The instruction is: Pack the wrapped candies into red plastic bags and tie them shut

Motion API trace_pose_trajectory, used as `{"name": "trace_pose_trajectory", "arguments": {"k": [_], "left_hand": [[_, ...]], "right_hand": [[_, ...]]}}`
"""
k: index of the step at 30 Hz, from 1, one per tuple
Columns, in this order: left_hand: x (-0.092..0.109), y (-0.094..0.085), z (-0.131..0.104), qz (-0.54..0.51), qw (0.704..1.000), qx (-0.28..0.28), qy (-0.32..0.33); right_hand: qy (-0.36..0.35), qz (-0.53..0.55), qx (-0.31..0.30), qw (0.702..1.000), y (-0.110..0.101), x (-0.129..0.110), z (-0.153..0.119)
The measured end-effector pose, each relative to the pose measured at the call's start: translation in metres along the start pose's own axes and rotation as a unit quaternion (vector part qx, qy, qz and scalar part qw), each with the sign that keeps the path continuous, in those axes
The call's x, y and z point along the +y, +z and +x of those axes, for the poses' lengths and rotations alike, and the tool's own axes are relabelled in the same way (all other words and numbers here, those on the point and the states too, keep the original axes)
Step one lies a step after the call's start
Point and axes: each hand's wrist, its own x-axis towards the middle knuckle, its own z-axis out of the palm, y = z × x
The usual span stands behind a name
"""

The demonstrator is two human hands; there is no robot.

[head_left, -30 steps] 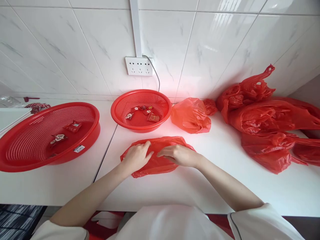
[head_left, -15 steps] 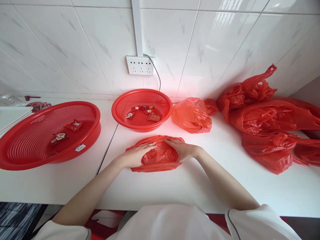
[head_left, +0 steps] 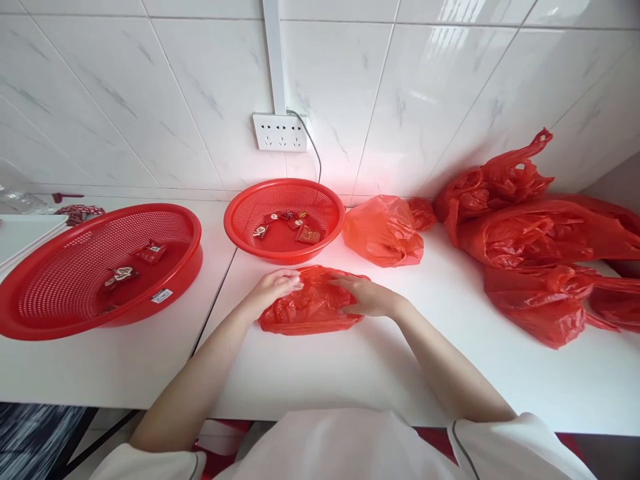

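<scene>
A red plastic bag [head_left: 313,310] lies crumpled in front of me on the white table. My left hand [head_left: 275,288] is at its upper left edge, palm partly turned up, fingers stretched out and lightly bent, not gripping. On the bag's right side rests my right hand [head_left: 367,295], open, with thumb and fingers apart on the film. Whatever the bag may contain is hidden. Just behind it stands a small red plastic basket [head_left: 237,240] with several small red packets [head_left: 309,235] inside.
To the left is a larger red basket [head_left: 193,267] holding a few small wrapped packets [head_left: 150,252]. A tied red bag [head_left: 383,230] sits right of the small basket. More full red bags [head_left: 525,233] are heaped at the far right. A socket strip [head_left: 280,132] is on the tiled wall.
My left hand has come out of the bag's mouth and moved up to its left edge. My right hand has shifted slightly upward. The bag's opening has collapsed inward.
</scene>
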Motion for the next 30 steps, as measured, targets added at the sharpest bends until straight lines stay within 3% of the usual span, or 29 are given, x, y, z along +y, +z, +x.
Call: {"name": "trace_pose_trajectory", "arguments": {"k": [2, 5, 8, 12, 18, 30], "left_hand": [[0.008, 0.004, 0.005, -0.160, 0.986, 0.030, -0.045], [0.019, 0.008, 0.014, -0.287, 0.953, 0.044, -0.082], [0.024, 0.011, 0.023, -0.345, 0.935, 0.066, -0.057], [0.020, 0.011, 0.032, -0.412, 0.907, 0.087, 0.005], [0.004, 0.016, 0.028, -0.440, 0.891, 0.111, 0.027], [-0.007, 0.030, 0.022, -0.364, 0.922, 0.105, 0.076]], "right_hand": [[-0.037, -0.010, 0.051, 0.998, -0.006, -0.013, -0.002], [-0.098, -0.039, 0.107, 0.989, -0.016, -0.034, -0.005], [-0.158, -0.039, 0.132, 0.978, -0.030, -0.056, -0.009], [-0.178, 0.003, 0.144, 0.973, -0.055, -0.077, -0.014], [-0.118, 0.057, 0.214, 0.968, -0.076, -0.077, -0.008], [0.031, -0.039, 0.216, 0.975, -0.066, -0.037, 0.022]]}}
